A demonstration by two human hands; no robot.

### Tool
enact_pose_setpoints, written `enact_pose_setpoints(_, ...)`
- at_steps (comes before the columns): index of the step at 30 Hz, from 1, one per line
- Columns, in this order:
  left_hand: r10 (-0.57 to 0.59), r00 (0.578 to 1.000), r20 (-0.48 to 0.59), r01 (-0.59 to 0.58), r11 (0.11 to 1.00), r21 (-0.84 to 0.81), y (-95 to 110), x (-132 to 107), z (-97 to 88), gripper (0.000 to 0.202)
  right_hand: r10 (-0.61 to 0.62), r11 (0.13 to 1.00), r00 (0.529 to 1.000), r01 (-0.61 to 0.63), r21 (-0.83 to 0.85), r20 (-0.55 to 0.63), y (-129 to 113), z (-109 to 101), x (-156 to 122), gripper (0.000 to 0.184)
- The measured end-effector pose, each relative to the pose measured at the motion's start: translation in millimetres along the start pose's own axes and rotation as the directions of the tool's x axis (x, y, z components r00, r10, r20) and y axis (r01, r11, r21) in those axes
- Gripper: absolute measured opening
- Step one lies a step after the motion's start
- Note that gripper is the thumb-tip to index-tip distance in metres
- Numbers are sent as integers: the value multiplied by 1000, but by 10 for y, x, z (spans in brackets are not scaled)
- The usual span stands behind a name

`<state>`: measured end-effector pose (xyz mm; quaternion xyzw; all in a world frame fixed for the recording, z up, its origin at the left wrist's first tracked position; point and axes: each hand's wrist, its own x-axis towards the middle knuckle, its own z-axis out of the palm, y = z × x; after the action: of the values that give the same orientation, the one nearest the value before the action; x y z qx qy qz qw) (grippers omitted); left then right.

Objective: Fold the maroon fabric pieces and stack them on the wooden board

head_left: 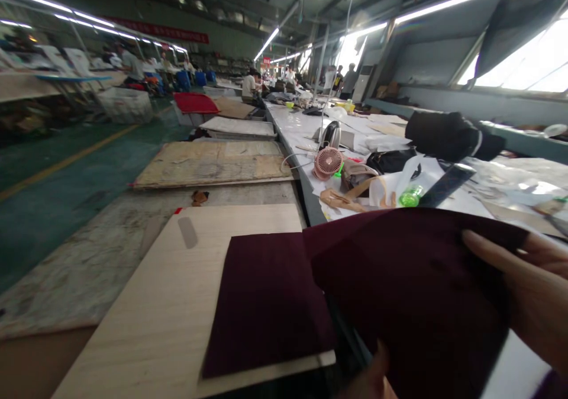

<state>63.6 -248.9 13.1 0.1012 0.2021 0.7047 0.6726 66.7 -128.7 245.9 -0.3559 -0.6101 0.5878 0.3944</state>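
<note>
My right hand (530, 295) grips the right edge of a dark maroon piece of material (412, 292), thumb laid across its top, holding it up in front of me. My left hand (377, 378) shows only as a fingertip or thumb at the bottom edge, pressed against the underside of the same maroon piece. A second maroon sheet (266, 304) lies flat on a pale wooden board (168, 304) to the left, apart from the one I hold.
A long white worktable (302, 129) runs away on the right, with a pink desk fan (328, 162), a green bottle cap (410, 198), tan leather pieces (341, 200) and black bags (444, 135). Plywood boards (213, 162) lie along the green floor. Other people work far off.
</note>
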Motion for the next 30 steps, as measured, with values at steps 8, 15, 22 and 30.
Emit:
enact_pose_setpoints(8,378,795,-474,-451,891,-47,963,-371,-355,49,106,976,993,-92,200,-60,47,191,-38,38)
enact_pose_setpoints(15,538,550,-638,-218,830,513,1721,-1604,-966,43,411,888,910,-413,201,56,1578,288,-389,60)
enact_pose_setpoints(22,567,413,-712,421,574,702,1792,-1977,-1808,42,671,740,738,-672,-11,62,2896,506,-908,73)
enact_pose_setpoints(30,636,311,-706,705,345,620,1842,-2030,-1991,30,711,702,682,-701,-122,173,3053,457,-885,53)
